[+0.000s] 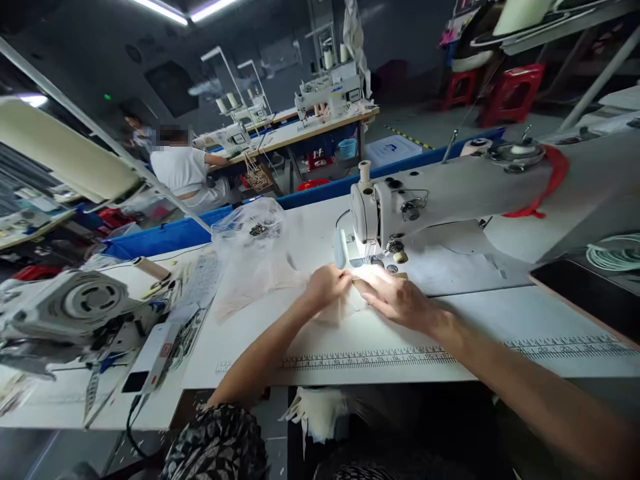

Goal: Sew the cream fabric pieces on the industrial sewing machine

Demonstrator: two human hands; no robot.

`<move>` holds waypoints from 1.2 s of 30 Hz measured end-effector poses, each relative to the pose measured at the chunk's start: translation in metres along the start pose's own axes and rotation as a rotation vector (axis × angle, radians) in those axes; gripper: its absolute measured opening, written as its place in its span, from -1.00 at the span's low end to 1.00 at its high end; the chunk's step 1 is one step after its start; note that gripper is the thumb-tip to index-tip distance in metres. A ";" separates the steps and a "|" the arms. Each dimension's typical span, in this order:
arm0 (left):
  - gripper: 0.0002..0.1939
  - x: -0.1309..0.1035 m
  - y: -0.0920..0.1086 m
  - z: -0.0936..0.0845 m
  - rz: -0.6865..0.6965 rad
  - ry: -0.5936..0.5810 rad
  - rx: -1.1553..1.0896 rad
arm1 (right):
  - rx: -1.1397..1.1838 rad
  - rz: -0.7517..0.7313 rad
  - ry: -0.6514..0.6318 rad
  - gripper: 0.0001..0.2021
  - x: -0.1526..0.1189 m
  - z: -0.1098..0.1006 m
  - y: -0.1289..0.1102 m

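Observation:
Both hands rest close together on the white table, just in front of the lit needle area of a sewing machine (425, 200). My left hand (327, 287) has its fingers curled together on pale, sheer fabric (327, 317). Beside it on the right, my right hand (395, 297) lies near the presser foot, its fingertips overexposed by the lamp and close to the left fingertips. Its fingers are bent around the edge of the fabric, though what they pinch is washed out. More sheer fabric and a clear plastic bag (255, 230) lie left of the hands.
A printed ruler (370, 359) runs along the table's front edge. At the right lies a dark phone (590, 297) near coiled pale cord (617, 252). Another machine (85, 300) stands at the left. Behind a blue trough (170, 233), a person in white (180, 170) sits at a workbench.

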State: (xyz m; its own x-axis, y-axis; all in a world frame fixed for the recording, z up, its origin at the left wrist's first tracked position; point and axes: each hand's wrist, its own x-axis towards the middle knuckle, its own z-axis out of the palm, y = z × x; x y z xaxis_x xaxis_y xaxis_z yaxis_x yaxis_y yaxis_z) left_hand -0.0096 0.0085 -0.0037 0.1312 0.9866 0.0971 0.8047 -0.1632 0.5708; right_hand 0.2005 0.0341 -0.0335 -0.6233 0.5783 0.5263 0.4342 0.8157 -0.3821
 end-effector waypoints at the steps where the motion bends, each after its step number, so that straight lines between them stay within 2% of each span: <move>1: -0.75 -0.005 0.005 -0.002 0.020 -0.026 -0.016 | 0.018 -0.034 -0.023 -0.69 0.000 0.002 -0.003; 3: -0.74 -0.016 0.014 -0.004 0.063 -0.048 -0.068 | 0.058 -0.063 -0.070 -0.68 -0.001 0.004 -0.007; 5: -0.75 -0.027 0.019 -0.008 0.045 -0.036 -0.169 | 0.082 -0.014 -0.084 -0.69 -0.001 0.002 -0.009; 10: -0.56 -0.047 0.011 -0.025 -0.239 -0.084 -0.537 | 0.184 0.138 -0.120 -0.73 0.001 -0.012 -0.008; 12: -0.45 -0.053 0.006 -0.033 -0.347 -0.090 -0.619 | 0.243 0.169 -0.133 -0.73 0.002 -0.017 -0.006; 14: -0.40 -0.059 0.000 -0.039 -0.392 -0.068 -0.622 | 0.241 0.186 -0.155 -0.73 0.003 -0.020 -0.003; 20: -0.54 -0.084 -0.027 -0.051 -0.359 -0.003 -0.367 | 0.021 0.163 -0.209 -0.71 0.003 -0.015 0.004; 25: -0.71 -0.100 -0.054 -0.052 -0.335 0.061 0.008 | -0.116 0.149 -0.256 -0.70 0.006 -0.011 -0.002; 29: -0.77 -0.108 -0.065 -0.058 -0.210 0.105 0.254 | -0.234 0.181 -0.300 -0.73 0.009 -0.009 -0.011; 32: -0.80 -0.105 -0.070 -0.064 -0.080 0.214 0.382 | -0.321 0.175 -0.319 -0.72 0.009 -0.011 -0.017; 34: -0.80 -0.096 -0.073 -0.064 -0.025 0.280 0.462 | -0.344 0.186 -0.319 -0.72 0.008 -0.012 -0.018; 36: -0.80 -0.081 -0.075 -0.062 0.000 0.270 0.532 | -0.367 0.198 -0.324 -0.73 0.007 -0.012 -0.016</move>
State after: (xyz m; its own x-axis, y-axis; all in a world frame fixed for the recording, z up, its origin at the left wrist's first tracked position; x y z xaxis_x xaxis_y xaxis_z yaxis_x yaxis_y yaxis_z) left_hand -0.1169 -0.0591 -0.0036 0.0352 0.9395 0.3406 0.9934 -0.0703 0.0912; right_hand 0.1970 0.0251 -0.0141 -0.6502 0.7365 0.1865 0.7270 0.6744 -0.1287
